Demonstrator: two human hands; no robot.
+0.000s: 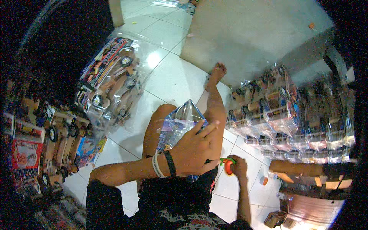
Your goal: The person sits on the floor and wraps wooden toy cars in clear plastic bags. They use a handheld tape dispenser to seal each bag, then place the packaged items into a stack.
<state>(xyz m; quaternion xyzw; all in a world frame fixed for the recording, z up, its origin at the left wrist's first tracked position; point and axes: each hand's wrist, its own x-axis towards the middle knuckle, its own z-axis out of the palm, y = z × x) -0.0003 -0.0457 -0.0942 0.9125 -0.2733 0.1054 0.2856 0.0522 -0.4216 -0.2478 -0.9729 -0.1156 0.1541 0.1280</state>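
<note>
A clear plastic-wrapped package [176, 129] with blue and purple print lies over my lap, its pointed top end between my knees. Across its right side rests my left hand [193, 148], fingers stretched out and apart, with a white band and a black band on the wrist. The hand covers the package's lower part. Low at my right side, my right hand [240, 167] is closed on a small red-orange rounded tool with a green top [229, 168], which looks like a tape dispenser. That hand's fingertips are partly hidden.
Plastic-wrapped toy vehicles [111, 80] lie at the left, with unwrapped wooden toy vehicles [57, 142] nearer. Rows of wrapped toys [268, 111] stand at the right. An orange cap [263, 180] lies on the white tiled floor [165, 76]. A grey panel [245, 34] stands ahead.
</note>
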